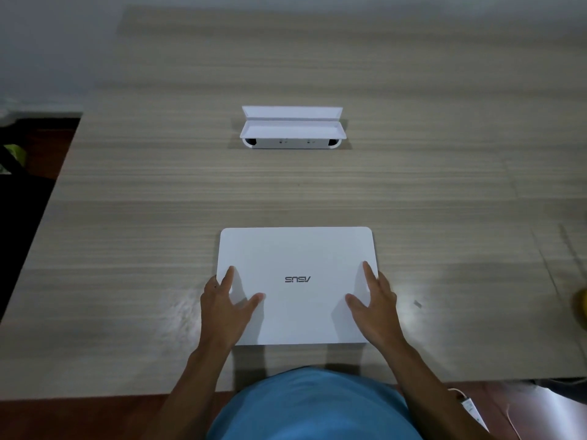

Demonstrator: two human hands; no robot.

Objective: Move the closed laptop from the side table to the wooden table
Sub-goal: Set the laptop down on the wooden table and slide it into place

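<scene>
The scene is dimly lit; pale glare is seen on the worktop [187,309] near the hands. Edges are bent and softly blurred.

one laptop [297,285], one socket box [291,128], two hands

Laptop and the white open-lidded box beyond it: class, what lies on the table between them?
Nothing: the head view shows only bare wooden table between the laptop and the white box.
</scene>
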